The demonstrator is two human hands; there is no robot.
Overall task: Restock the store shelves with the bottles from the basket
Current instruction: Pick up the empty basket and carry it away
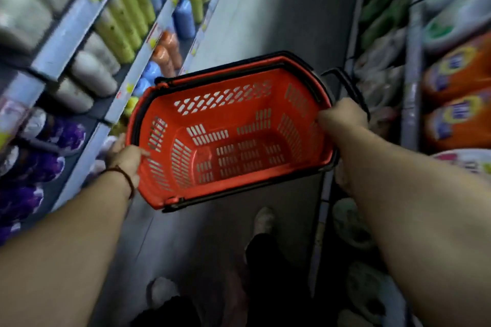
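L shelves (62, 40) w/ green bottles (125, 21), orange bottles (167, 53), blue bottle (183, 18); grey floor (265, 16).

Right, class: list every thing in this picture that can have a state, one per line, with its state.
basket: empty, tilted, held above the aisle floor.
left hand: grips the basket's left end.
right hand: grips the basket's right end.
left shelves: stocked with bottles, blurred.
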